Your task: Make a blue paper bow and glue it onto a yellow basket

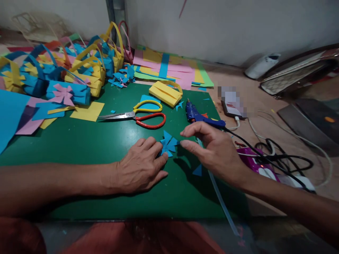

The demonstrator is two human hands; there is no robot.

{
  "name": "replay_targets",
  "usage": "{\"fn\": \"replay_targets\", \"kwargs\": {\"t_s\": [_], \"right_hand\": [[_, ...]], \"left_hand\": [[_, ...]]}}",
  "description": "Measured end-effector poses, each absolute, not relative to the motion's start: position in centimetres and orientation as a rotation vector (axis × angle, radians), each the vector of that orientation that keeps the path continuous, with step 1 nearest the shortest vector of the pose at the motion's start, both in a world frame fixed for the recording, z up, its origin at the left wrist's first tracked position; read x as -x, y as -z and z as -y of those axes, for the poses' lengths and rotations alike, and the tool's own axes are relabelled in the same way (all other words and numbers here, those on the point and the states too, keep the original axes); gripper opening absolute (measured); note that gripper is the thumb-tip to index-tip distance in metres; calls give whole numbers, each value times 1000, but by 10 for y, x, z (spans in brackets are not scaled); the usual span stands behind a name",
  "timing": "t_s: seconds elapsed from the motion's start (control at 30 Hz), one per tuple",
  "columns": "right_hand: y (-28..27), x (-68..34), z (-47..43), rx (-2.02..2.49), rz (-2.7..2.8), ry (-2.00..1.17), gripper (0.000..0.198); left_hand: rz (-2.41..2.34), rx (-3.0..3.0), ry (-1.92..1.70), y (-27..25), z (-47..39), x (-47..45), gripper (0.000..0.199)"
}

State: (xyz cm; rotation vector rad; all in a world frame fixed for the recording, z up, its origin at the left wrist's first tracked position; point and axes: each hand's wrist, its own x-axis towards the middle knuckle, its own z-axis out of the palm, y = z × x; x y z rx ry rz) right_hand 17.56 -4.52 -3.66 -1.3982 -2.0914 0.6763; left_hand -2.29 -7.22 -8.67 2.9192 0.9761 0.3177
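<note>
A blue paper flower [168,144] with pointed petals lies on the green board. My left hand [144,164] rests on its left side, fingers curled and pressed on the paper. Just right of it, my right hand [212,150] hovers with thumb and fingers apart and nothing visible between them. Scissors [134,114] with one yellow and one red handle lie beyond my left hand, blades to the left. A blue hot glue gun [201,118] lies behind my right hand, a clear glue stick [221,197] below it. The yellow paper basket [165,93] sits behind the scissors.
Several finished paper baskets [69,92] crowd the back left, beside coloured sheets [31,116]. More paper [180,68] is stacked at the back. To the right are a phone [233,104], tangled cables [286,155], a purple power strip [251,160] and a bag [299,76].
</note>
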Motion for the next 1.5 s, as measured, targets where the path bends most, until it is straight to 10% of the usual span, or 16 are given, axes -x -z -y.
{"fn": "replay_targets", "kwargs": {"t_s": [0.6,1.03,1.5], "right_hand": [[51,-154,6,1415,2352,-932,44],[50,-163,11,1457,1849,-982,38],[40,-135,42,1074,1171,-1221,39]], "left_hand": [[-979,-2994,-324,87,73,22,36],[-881,-3004,-711,91,72,24,27],[-1083,-1735,-1017,82,58,28,40]]}}
